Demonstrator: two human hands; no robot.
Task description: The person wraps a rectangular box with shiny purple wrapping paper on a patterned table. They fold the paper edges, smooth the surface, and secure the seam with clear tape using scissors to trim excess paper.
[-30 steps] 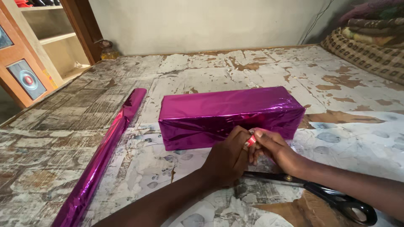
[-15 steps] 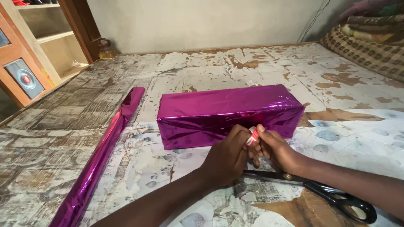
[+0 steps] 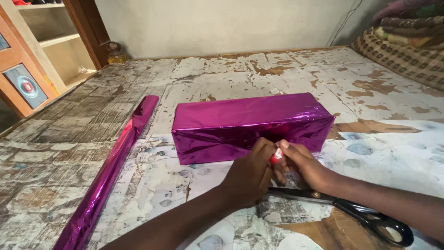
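Observation:
A long box wrapped in shiny magenta foil lies on the worn table top. Just in front of its near side, my left hand and my right hand meet, both pinching a small red and white tape roll between the fingertips. The roll is mostly hidden by my fingers. Under my right wrist lie scissors with black handles, blades pointing left.
A roll of magenta foil wrap lies along the left side of the table. A wooden shelf unit and door frame stand at the back left. Folded patterned blankets rest at the back right. A plain wall runs behind.
The small roll has turned slightly between my fingers and sits lower in them. Both hands stay at the same spot in front of the box.

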